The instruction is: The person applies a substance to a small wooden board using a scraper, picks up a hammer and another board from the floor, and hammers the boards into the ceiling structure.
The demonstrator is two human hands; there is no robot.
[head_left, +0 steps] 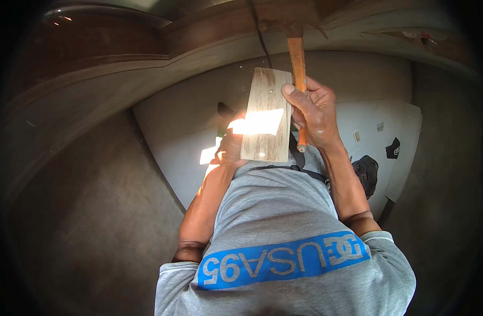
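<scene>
A short, flat piece of pale wooden board [265, 147], streaked with brown grain, is held up in front of my waist. My left hand [231, 145] is closed round its left edge, with most of the fingers behind the wood and bright sunlight washing over them. A hammer [297, 60] with a worn orange handle is in my right hand [319, 116]. The fingers wrap the handle while the thumb rests at the board's right edge. The hammer's dark head lies against the brown wood above and is hard to make out.
A brown wooden edge [215, 29] curves across the front, with a dark cable [260, 37] hanging over it. Below lies a white sheet [394, 118] on the grey floor [94, 210]. A black bag [366, 174] and a small black piece [393, 148] sit at the right.
</scene>
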